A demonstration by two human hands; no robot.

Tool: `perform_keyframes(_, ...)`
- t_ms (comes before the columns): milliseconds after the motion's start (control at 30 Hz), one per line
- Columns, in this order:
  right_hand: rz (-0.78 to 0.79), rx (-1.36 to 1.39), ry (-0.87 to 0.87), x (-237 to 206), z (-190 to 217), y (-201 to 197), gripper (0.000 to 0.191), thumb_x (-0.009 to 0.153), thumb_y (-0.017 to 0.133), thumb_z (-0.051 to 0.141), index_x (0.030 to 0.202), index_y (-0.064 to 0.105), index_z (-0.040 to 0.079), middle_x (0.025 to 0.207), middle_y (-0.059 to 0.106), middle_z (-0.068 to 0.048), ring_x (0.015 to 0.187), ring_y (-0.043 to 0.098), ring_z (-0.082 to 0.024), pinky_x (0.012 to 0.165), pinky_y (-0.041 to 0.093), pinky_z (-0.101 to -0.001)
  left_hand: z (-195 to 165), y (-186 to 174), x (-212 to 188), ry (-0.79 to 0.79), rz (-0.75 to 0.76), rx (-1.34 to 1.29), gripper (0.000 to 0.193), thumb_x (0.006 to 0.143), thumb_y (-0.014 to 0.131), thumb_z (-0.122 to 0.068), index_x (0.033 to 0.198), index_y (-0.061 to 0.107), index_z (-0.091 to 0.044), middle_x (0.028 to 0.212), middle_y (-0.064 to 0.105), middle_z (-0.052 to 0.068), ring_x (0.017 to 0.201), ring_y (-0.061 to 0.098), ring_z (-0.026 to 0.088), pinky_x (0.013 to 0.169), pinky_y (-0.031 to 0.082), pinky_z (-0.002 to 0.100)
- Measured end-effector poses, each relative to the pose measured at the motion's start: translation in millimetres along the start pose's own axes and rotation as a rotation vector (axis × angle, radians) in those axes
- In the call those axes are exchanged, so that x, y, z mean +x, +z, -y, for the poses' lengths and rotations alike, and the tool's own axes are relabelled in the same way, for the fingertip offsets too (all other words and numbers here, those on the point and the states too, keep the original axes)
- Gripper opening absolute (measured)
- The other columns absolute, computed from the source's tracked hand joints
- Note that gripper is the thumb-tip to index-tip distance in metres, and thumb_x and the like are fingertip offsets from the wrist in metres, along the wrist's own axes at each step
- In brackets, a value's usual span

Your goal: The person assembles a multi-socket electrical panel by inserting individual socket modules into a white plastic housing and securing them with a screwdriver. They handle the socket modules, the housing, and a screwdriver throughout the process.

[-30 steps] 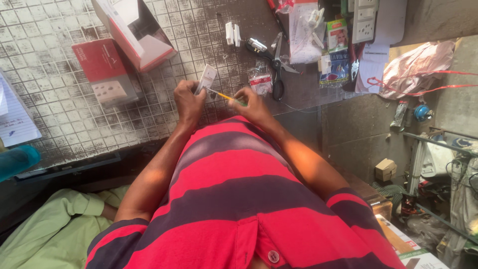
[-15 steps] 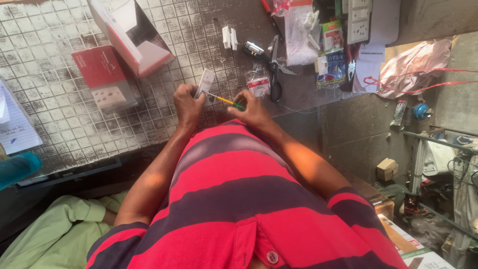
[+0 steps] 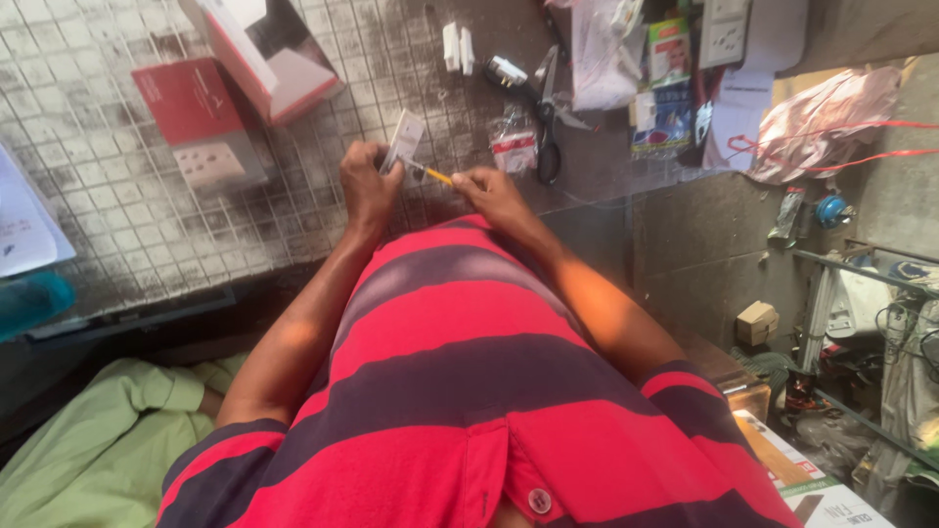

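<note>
Left hand (image 3: 364, 186) grips white switch plate (image 3: 403, 143), tilted upright; right hand (image 3: 492, 192) pinches yellow screwdriver (image 3: 433, 175), shaft pointing left into plate.

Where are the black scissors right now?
In the head view, the scissors lie on the tiled counter beyond the right hand, beside a small clear packet.

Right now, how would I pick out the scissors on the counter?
Start at the tiled counter and go to its far right end, past the right hand. The scissors lie there beside a small clear packet, the only thing with dark looped handles and open metal blades.
</note>
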State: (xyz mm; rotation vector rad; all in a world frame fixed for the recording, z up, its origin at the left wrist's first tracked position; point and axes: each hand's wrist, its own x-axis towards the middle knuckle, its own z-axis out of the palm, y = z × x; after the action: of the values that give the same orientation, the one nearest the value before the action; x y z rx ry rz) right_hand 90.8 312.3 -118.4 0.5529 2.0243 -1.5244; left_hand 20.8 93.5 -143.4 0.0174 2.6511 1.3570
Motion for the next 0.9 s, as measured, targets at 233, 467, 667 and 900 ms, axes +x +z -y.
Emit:
perform_keyframes(233,-0.307,-0.548,-0.702,-29.3,23.0,-1.4,0.023,0.094,0.079,0.015,0.11,0.069,0.002,0.097,0.067,-0.012,0.087,0.067,-0.03,0.074,0.055,-0.0422,4.3,-0.3,2.5,0.003,-0.032,-0.026,0.023,0.072,0.086,-0.004,0.093,0.077,0.001,0.088,0.072,0.017,0.08,0.071,0.03,0.074,0.056,0.042)
perform_keyframes(467,-0.385,-0.719,-0.787,-35.9,32.4,-1.3,0.025,0.095,0.079,0.015,0.117,0.072,0.003,0.093,0.066,-0.009,0.084,0.065,-0.029,0.07,0.055,-0.0405,-2.6,-2.0,9.8,-0.106,0.036,-0.023,0.015,0.074,0.084,-0.003,0.087,0.078,-0.002,0.084,0.074,0.012,0.073,0.072,0.02,0.066,0.06,0.035)
perform_keyframes(667,-0.289,-0.504,-0.54,-25.6,19.0,4.1,0.025,0.101,0.075,0.027,0.106,0.077,0.002,0.08,0.066,-0.013,0.069,0.063,-0.027,0.062,0.048,-0.0418,0.0,0.1,10.6,-0.08,0.024,-0.005,0.011,0.073,0.084,-0.002,0.079,0.075,0.001,0.078,0.071,0.013,0.068,0.07,0.021,0.062,0.057,0.036)
perform_keyframes(900,-0.049,-0.139,-0.139,-15.0,26.9,6.8,0.028,0.105,0.071,0.026,0.099,0.072,-0.001,0.082,0.062,-0.025,0.067,0.052,-0.017,0.061,0.042,-0.0409,4.7,-3.8,12.4,-0.062,0.022,-0.015,0.013,0.074,0.083,-0.005,0.081,0.075,0.001,0.077,0.071,0.013,0.068,0.07,0.021,0.063,0.056,0.037)
